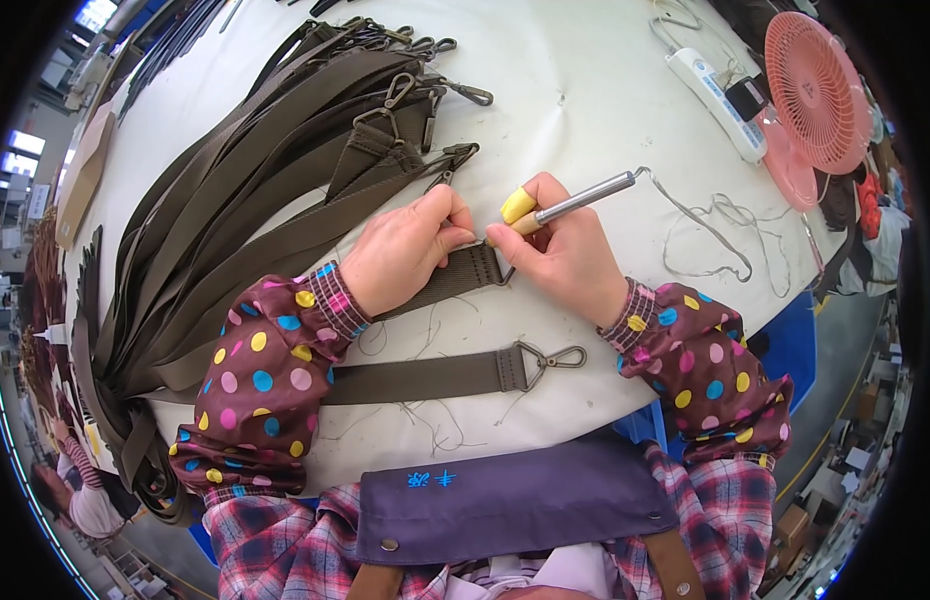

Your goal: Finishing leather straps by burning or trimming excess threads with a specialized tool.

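Observation:
Over the stitched end of a dark olive webbing strap (463,272), my left hand (405,250) is closed, thumb and forefinger pinched at its upper edge. My right hand (580,262) grips a pen-like tool with a silver metal barrel (590,195), its cord leaving the upper right end. A yellow cover (518,205) wraps a finger of that hand. The tool's tip is hidden between my hands, close to the strap's metal ring (505,274). Nearer to me lies another strap (425,379) with a metal snap hook (562,357) on its end.
A large heap of similar straps (220,190) with metal hooks covers the table's left side. Loose threads (425,420) lie near the front edge. At the far right are a white power strip (720,105), a pink fan (817,95) and the looping cord (710,235). Blue bins (793,350) stand below the table.

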A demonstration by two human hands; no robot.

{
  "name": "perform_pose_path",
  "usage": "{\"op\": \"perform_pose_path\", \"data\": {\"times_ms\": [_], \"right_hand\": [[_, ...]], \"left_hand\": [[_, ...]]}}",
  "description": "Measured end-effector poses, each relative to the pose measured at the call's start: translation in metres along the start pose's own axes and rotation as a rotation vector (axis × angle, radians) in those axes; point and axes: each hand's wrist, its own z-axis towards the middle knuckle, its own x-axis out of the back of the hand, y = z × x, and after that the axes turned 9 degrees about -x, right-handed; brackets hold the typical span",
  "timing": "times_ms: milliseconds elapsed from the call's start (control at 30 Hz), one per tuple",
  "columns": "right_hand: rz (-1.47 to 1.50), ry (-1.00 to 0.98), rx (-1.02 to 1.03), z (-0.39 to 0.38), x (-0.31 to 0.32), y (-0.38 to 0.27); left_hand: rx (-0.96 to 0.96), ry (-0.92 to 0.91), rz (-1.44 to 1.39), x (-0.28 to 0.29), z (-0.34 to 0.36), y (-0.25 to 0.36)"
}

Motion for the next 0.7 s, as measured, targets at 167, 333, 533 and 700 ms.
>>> {"op": "perform_pose_path", "data": {"times_ms": [167, 333, 533, 700], "right_hand": [[-0.007, 0.001, 0.006, 0.001, 0.000, 0.002], [-0.030, -0.001, 0.019, 0.001, 0.000, 0.003], [-0.023, -0.002, 0.017, 0.001, 0.000, 0.002], [0.142, -0.025, -0.037, -0.003, -0.001, -0.003]], "left_hand": [[0.003, -0.002, 0.002, -0.001, 0.000, 0.001], [0.011, -0.018, -0.001, -0.001, 0.000, 0.001], [0.102, -0.027, -0.008, 0.005, 0.000, 0.006], [0.055, -0.104, 0.176, 0.012, -0.012, 0.022]]}}
